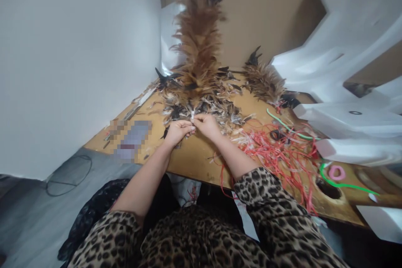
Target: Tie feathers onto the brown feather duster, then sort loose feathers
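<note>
A long bundle of brown feathers [201, 46], black at its far tip, stretches away from me over the table. At its near end is a small white piece [192, 114], too small to make out clearly. My right hand [207, 127] pinches at this white piece with thumb and forefinger. Close against it, my left hand [179, 132] is closed, its fingertips meeting the right ones; what lies between them is hidden. Loose grey, white and black feathers [220, 111] are heaped just beyond both hands.
A smaller feather bundle [265, 79] lies at the back right. Tangled red strings [276, 150] cover the table's right side, near a green cord [345, 184], a pink ring [337, 172] and white foam pieces [348, 113]. A blurred-out object [133, 140] lies left. A white wall [78, 50] borders the left.
</note>
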`<move>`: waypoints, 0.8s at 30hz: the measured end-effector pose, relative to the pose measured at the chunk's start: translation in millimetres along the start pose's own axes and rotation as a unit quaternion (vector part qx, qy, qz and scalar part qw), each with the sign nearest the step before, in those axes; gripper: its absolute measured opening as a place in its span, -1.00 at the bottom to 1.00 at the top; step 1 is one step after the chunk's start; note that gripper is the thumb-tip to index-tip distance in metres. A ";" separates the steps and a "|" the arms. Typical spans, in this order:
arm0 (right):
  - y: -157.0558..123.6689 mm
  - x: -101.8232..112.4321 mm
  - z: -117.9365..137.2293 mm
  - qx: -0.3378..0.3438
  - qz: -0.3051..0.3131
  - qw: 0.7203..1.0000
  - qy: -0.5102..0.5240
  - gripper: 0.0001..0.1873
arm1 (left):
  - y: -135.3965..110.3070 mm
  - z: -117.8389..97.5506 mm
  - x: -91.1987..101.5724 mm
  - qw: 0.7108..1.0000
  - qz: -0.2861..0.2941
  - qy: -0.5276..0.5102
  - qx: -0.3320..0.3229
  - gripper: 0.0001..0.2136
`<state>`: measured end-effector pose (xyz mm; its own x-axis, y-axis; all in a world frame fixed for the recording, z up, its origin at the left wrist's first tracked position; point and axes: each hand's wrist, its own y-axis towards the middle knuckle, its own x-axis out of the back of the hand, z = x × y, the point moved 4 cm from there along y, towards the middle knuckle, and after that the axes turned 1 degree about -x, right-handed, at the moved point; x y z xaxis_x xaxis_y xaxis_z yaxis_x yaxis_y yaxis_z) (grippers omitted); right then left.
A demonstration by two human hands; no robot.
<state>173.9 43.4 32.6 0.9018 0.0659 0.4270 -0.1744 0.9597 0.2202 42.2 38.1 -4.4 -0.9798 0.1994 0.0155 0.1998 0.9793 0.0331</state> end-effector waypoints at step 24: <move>-21.3 54.4 -7.6 0.087 0.081 0.993 0.024 -0.67 | -18.0 -28.7 -52.2 0.999 0.048 0.010 -0.004 -0.66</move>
<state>229.7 28.7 44.5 0.8736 0.2319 0.4278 -0.3803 0.8739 0.3028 90.0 9.0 22.9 -0.9558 0.2915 0.0393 0.2929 0.9554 0.0376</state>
